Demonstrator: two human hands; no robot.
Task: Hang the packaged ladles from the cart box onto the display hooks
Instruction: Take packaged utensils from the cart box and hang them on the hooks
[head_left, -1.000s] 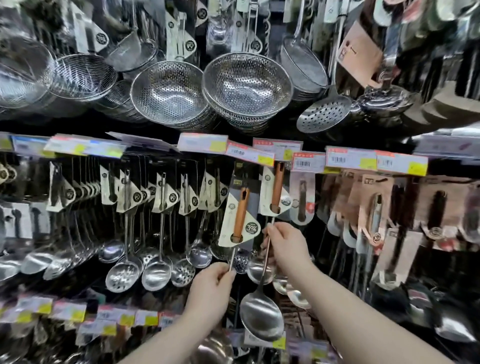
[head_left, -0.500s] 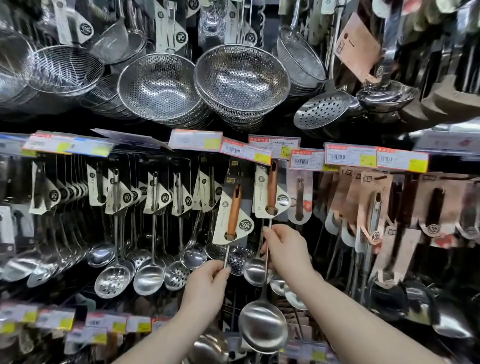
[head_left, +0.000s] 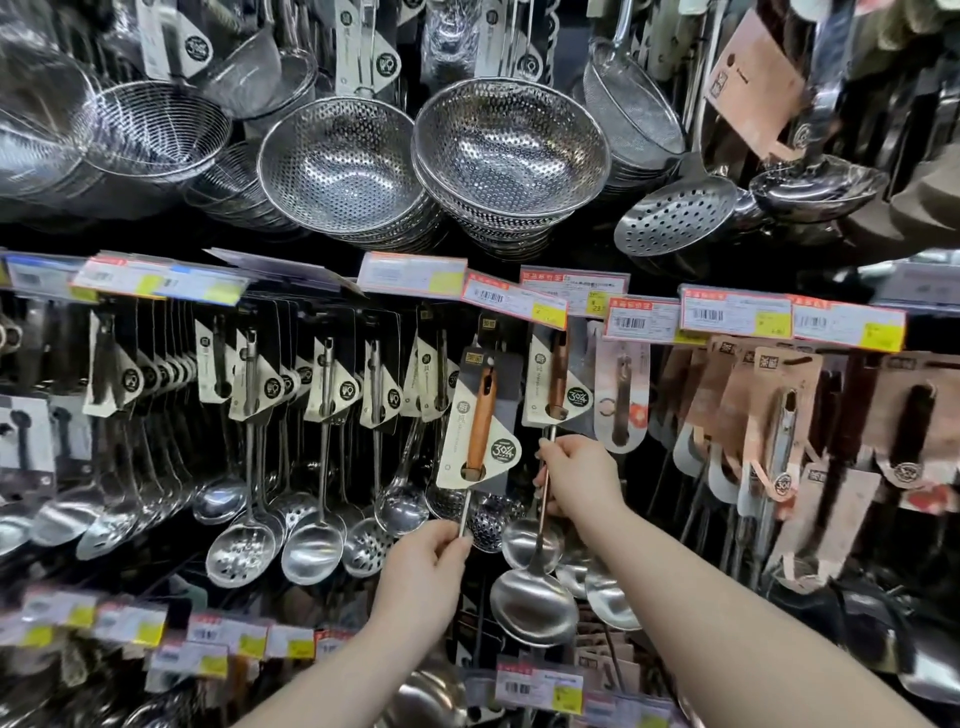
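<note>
Left hand (head_left: 423, 571) pinches a wood-handled steel skimmer (head_left: 480, 421) by its shaft, right hand (head_left: 576, 480) a wood-handled steel ladle (head_left: 535, 605); tugging below either grip could unhook their cream cards (head_left: 451, 457).

A round black badge reading "304" marks the lower corner of the cream backing card (head_left: 457, 441) of a wooden-handled ladle (head_left: 480, 415) at the middle of the display wall. The same "304" badge shows on the card (head_left: 577, 399) of the second ladle (head_left: 534, 605) just to its right. Along the shelf edge above, red-and-white price tags (head_left: 735, 312) carry barcodes and yellow patches; their print is too blurred to read, except what looks like "23" on one tag (head_left: 571, 291).
</note>
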